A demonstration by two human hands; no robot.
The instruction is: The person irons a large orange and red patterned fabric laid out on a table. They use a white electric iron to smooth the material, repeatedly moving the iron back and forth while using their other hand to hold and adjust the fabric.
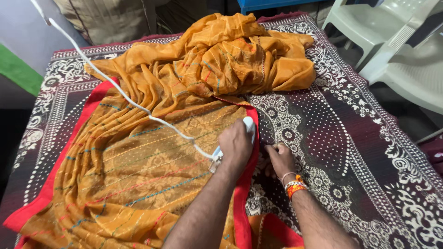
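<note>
Cloth fills the left of the view: an orange fabric (138, 170) with thin coloured stitch lines and a red border (244, 184) lies spread flat over a patterned maroon and white bedcover (360, 138), while its far end sits bunched in a heap toward the top. A white cord (120, 90) runs from the upper left corner down across the fabric to the iron.

Coming up from the bottom edge, the left forearm slants toward the middle of the view, wrist straight, and the left hand (236, 145) sits palm down over a white iron (249, 125). Its grip is wrapped closed around the iron's handle, and the hand covers most of the iron, so only the white nose and the cord end show. The iron rests on the orange fabric just inside the red border.

Just to the right, the right forearm rises from the bottom edge with beaded bands on the wrist. The right hand (279, 159) lies low on the bedcover beside the red border, fingers curled in; it seems to pinch the fabric's edge, though the contact is too small to make out.

Pale plastic chairs (397, 41) stand at the upper right, beyond the bedcover.
</note>
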